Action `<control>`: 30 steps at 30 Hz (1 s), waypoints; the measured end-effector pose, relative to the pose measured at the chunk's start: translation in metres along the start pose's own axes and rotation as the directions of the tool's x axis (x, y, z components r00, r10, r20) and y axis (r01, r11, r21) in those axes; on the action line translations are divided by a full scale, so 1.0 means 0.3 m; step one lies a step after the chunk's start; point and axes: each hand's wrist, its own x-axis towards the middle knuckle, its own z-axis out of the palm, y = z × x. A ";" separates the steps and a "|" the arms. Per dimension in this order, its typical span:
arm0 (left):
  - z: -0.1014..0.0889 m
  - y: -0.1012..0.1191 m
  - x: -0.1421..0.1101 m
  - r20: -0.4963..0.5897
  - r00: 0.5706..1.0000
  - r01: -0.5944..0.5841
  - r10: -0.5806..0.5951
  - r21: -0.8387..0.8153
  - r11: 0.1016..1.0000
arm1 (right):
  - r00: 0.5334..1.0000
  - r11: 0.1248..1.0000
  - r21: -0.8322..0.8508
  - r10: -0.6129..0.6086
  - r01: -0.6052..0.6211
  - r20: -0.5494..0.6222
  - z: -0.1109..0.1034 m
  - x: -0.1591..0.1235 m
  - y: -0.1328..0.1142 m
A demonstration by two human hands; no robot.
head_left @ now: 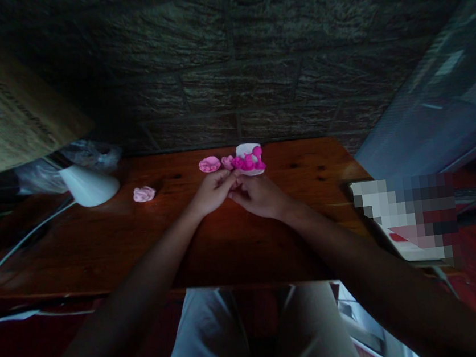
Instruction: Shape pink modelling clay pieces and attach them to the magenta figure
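both hands, left hand (212, 191) and right hand (257, 195), pinch together at the fingertips on a small pink piece (235, 173), hard to make out, mid desk (99, 240). the white cup (248, 150) of pink pieces just beyond could tip if knuckles nudge it.

On the table (101, 257), a lamp (89, 185) stands left of what seem clay pieces (249, 160).
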 end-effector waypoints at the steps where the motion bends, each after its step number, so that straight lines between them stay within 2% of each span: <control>1: 0.001 0.005 -0.004 0.036 0.999 -0.023 0.021 0.062 0.998 | 1.000 0.999 -0.047 -0.007 0.008 0.029 0.000 -0.005 -0.005; 5: -0.003 0.016 -0.013 0.083 0.994 -0.086 0.070 0.207 0.974 | 0.997 0.991 -0.131 -0.024 0.034 0.079 -0.007 -0.013 -0.010; 8: -0.007 0.006 -0.006 0.073 0.993 -0.103 0.087 0.246 0.964 | 0.997 0.993 -0.108 -0.037 0.044 0.071 -0.010 0.001 0.005; 13: -0.006 -0.011 0.002 0.009 0.998 -0.067 0.066 0.171 0.983 | 1.000 1.000 0.012 0.016 -0.016 0.010 -0.008 0.023 0.036; 16: -0.004 -0.008 0.003 -0.047 0.998 -0.033 0.037 0.090 0.995 | 0.998 0.986 0.163 0.047 -0.040 -0.033 -0.008 0.028 0.044; 19: -0.006 -0.002 0.007 -0.091 0.996 -0.014 0.014 0.003 1.000 | 0.990 0.903 0.419 0.132 -0.100 -0.048 -0.011 0.036 0.049; 23: -0.008 -0.002 0.012 -0.058 0.998 0.003 -0.011 -0.137 0.991 | 0.938 0.665 0.701 0.346 -0.259 0.020 -0.023 0.048 0.050; 26: -0.007 -0.009 0.011 -0.007 1.000 0.023 -0.024 -0.184 0.983 | 0.917 0.573 0.765 0.395 -0.296 0.059 -0.032 0.050 0.046; 30: -0.004 -0.016 0.012 0.004 0.999 0.036 -0.035 -0.213 0.976 | 0.915 0.541 0.791 0.399 -0.284 0.056 -0.032 0.050 0.046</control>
